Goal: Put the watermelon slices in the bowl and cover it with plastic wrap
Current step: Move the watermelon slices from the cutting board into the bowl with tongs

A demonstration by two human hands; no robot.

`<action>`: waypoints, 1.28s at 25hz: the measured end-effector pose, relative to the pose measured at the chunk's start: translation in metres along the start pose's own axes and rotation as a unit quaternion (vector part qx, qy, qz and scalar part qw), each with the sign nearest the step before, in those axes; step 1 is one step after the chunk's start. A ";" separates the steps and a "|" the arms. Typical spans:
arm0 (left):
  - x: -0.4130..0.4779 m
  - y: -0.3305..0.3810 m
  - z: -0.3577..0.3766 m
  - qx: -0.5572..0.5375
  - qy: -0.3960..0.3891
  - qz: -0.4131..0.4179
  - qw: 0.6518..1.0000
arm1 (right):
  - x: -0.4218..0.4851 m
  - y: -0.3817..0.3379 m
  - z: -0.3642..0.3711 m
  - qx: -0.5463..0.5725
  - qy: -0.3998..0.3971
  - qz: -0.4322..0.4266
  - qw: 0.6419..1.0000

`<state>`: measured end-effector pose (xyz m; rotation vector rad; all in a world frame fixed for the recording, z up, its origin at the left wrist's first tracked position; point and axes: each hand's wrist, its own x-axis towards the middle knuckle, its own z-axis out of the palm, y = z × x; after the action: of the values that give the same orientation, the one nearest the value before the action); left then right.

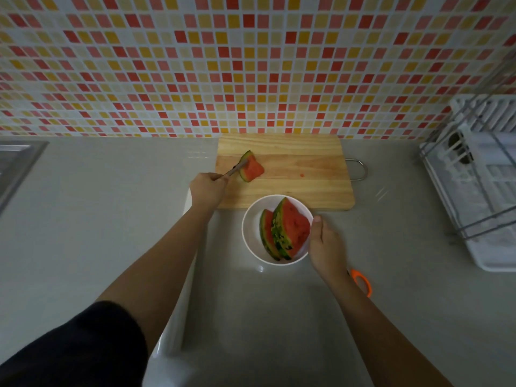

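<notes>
Watermelon slice [252, 169] on tongs [234, 170], L hand [208, 189] outstretched, fisted

A left hand [208, 188] is gripping a utensil [233, 170] touching a watermelon slice [252, 169] on a cutting board [301, 174]. A right hand [326, 247] is holding a white bowl [252, 219] containing two slices [290, 231].

Wide grey surface [97, 219] lay open on the left, while the cutting board [293, 174] blocked the back, the bowl [251, 241] sat just before it, the dish rack [474, 191] walled the right, and orange-handled scissors [363, 280] lay near the right forearm.
</notes>
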<state>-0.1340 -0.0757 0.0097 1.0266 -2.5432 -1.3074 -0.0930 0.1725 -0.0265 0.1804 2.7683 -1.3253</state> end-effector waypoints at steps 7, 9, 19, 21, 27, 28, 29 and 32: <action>-0.065 -0.003 -0.041 -0.135 0.000 0.039 0.990 | 0.000 0.000 0.001 0.004 -0.002 0.006 1.000; -0.099 -0.010 -0.057 -0.096 -0.017 0.060 0.993 | -0.001 -0.002 0.000 0.010 -0.006 0.010 1.000; -0.175 0.006 -0.024 0.282 0.058 0.318 0.904 | -0.004 -0.009 -0.006 -0.003 -0.010 -0.014 1.000; -0.178 0.006 -0.020 0.248 0.059 0.279 0.926 | -0.006 -0.010 -0.006 0.005 -0.007 -0.020 1.000; -0.180 0.002 -0.015 0.154 0.000 0.195 0.969 | -0.006 -0.011 -0.005 0.002 -0.005 -0.004 1.000; -0.182 0.001 -0.016 0.138 -0.005 0.197 0.971 | -0.006 -0.011 -0.005 0.000 -0.002 -0.004 1.000; -0.184 0.001 -0.019 0.119 -0.007 0.196 0.973 | -0.006 -0.011 -0.005 -0.001 -0.001 -0.005 1.000; -0.170 0.006 -0.032 0.033 0.019 0.150 0.988 | -0.006 -0.010 -0.005 -0.002 -0.010 -0.003 1.000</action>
<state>0.0052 0.0076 0.0687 0.6370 -2.5995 -1.1203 -0.0887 0.1699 -0.0147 0.1561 2.7573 -1.3143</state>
